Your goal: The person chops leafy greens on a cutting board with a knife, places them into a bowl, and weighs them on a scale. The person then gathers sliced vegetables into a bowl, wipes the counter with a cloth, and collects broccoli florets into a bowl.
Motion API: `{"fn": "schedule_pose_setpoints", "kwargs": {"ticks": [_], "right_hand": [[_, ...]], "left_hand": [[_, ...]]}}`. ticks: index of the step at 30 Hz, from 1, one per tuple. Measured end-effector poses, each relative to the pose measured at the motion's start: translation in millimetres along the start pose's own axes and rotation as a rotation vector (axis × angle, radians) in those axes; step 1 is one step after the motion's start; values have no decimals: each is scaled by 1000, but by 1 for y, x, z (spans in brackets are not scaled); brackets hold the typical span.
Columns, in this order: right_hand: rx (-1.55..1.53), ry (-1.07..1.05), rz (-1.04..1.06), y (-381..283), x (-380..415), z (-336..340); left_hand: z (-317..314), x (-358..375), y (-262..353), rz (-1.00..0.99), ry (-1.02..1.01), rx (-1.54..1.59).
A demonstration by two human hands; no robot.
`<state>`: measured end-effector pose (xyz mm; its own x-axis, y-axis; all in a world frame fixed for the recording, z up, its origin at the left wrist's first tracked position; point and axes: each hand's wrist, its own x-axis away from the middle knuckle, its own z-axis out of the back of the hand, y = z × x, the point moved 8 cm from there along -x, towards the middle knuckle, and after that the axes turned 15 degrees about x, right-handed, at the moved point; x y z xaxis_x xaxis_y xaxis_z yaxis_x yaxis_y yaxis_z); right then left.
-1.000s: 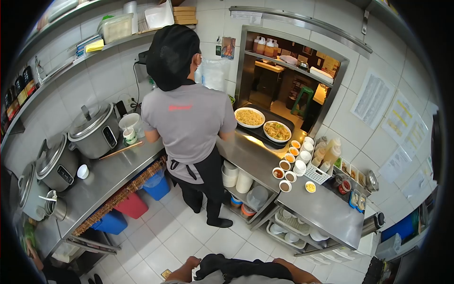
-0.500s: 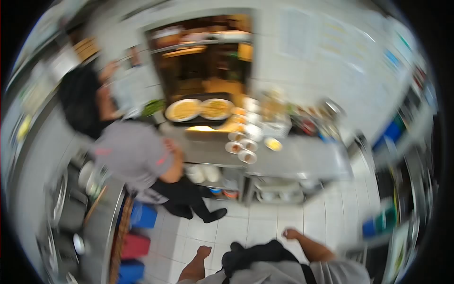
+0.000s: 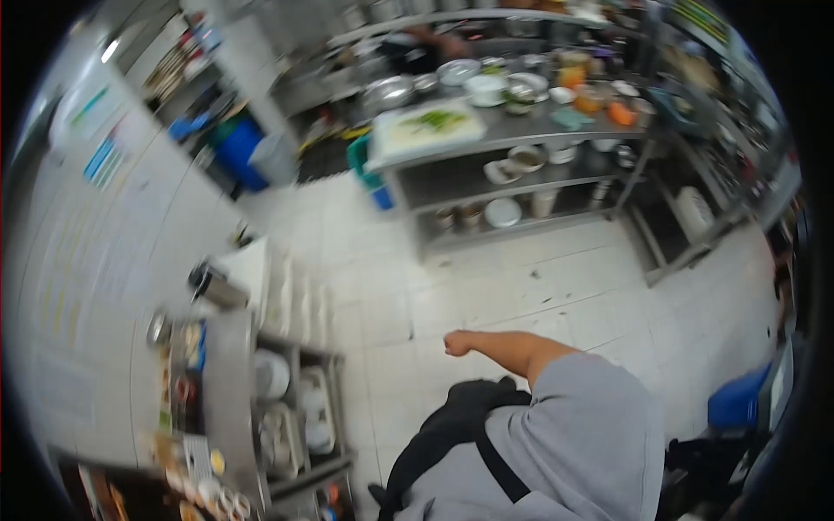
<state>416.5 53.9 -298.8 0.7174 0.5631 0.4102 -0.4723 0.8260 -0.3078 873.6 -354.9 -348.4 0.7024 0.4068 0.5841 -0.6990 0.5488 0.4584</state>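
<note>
My right hand (image 3: 458, 343) hangs in front of my body over the white tiled floor (image 3: 382, 304). Its fingers look curled into a loose fist, and nothing shows in them. It touches nothing. My left hand is out of the picture. Farther ahead, a steel table (image 3: 521, 130) carries a white cutting board (image 3: 408, 139) with chopped green leaves (image 3: 439, 119) on it. Bowls, plates and containers of orange food (image 3: 622, 111) stand along the same table.
At left, a steel counter (image 3: 230, 365) has shelves of white dishes (image 3: 272, 373) below and small cups on top. A flask (image 3: 217, 286) stands near its end. Blue bins (image 3: 239, 156) are at the back left, and a blue container (image 3: 738, 397) is at right. Dark bits lie on the floor.
My view has swung to the right, away from the co-workers and the two plates of food. The counter has shifted to the left side. My left hand has gone out of view.
</note>
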Motion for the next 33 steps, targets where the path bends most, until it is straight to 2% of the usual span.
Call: {"fn": "schedule_pose_setpoints", "kwargs": {"ticks": [2,3,5,6,7,8,9,10,11,12,14,16,18,20,23,24,26,28,30,32,33], "right_hand": [[20,-19,-245,119,58,-31],[12,-109,-405,182,96,-52],[-93,-15,-672,274,203,-62],[-137,51,-894,297,271,-51],[-278,250,-1048,325,331,-61],[-321,123,-1153,382,362,-128],[-465,361,-1388,378,424,-126],[-716,426,-1549,366,468,-130],[-799,269,-1548,348,495,-120],[-819,314,-1591,347,509,-132],[-850,352,-1657,339,537,-169],[-1008,71,-1536,334,516,-223],[-1052,-56,-1434,319,493,-246],[-1096,-66,-1325,298,468,-221],[-1085,-78,-1315,302,441,-199],[-1087,-71,-1317,308,434,-186],[-1231,82,-1419,318,429,-163],[-1294,163,-1462,339,421,-138],[-1358,249,-1507,366,408,-113],[-1250,484,-1544,396,410,-83],[-1255,480,-1540,406,409,-78]], "left_hand": [[-14,-42,61,-159,-73,-185],[-23,-64,92,-262,-108,-289],[-43,-101,170,-548,-181,-558],[-54,-112,205,-750,-158,-703],[-54,-141,229,-496,-238,-331],[-59,-155,262,-329,-266,13],[-66,-163,294,-245,-296,255],[-74,-166,328,-271,-336,360],[-89,-178,361,-129,-343,386],[-102,-182,387,17,-349,403],[-130,-189,455,-85,-458,307],[-153,-198,514,-154,-502,240],[-174,-207,559,-221,-545,189],[-198,-229,595,-231,-593,65],[-222,-268,645,-225,-638,39],[-228,-283,667,-232,-640,37],[-235,-301,714,-361,-665,-93],[-245,-310,766,-441,-639,-72],[-270,-301,829,-686,-758,20],[-299,-278,894,-958,-778,-210],[-313,-260,925,-981,-818,-215]]}}
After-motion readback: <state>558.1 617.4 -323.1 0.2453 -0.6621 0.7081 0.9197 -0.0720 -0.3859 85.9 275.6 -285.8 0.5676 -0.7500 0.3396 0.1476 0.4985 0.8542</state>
